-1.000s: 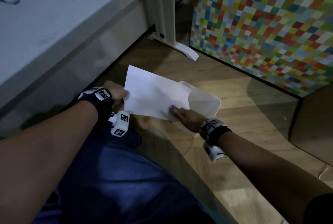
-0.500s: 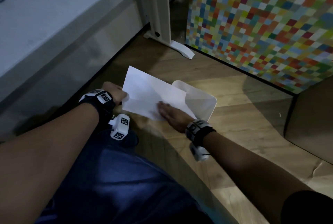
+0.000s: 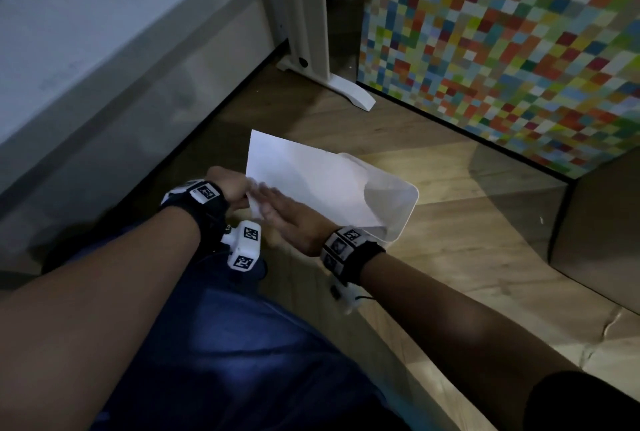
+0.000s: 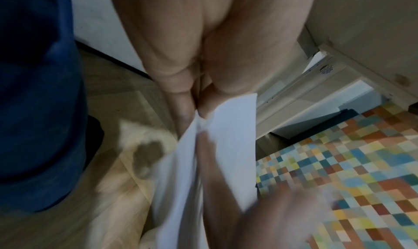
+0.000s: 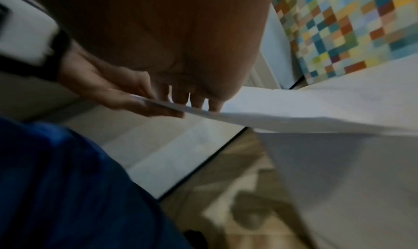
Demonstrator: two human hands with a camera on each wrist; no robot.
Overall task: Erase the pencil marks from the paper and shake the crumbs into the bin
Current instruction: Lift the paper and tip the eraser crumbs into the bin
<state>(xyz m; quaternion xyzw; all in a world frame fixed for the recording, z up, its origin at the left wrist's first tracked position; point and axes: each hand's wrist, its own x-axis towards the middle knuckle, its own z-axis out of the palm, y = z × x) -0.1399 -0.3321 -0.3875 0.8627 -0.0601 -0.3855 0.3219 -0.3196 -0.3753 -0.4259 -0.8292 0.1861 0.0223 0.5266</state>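
Note:
A white sheet of paper (image 3: 304,177) slopes down over the mouth of a white plastic bin (image 3: 403,212) on the wooden floor. My left hand (image 3: 230,188) pinches the sheet's near left corner between thumb and fingers; that pinch (image 4: 194,117) fills the left wrist view. My right hand (image 3: 280,210) lies flat on the paper's upper face near that same corner, fingers straight. In the right wrist view the straight fingertips (image 5: 199,102) rest on the paper (image 5: 316,106) beside the left hand (image 5: 126,95). No pencil marks or crumbs can be made out.
A white desk (image 3: 104,7) stands at the upper left, its leg and foot (image 3: 311,49) just beyond the bin. A panel of small coloured squares (image 3: 512,42) rises on the right, a brown box (image 3: 602,240) beside it. My blue-clad leg (image 3: 214,344) is below.
My right hand has slid left and toward me across the paper, from its lower right edge by the bin to the corner my left hand holds. The paper stays over the bin.

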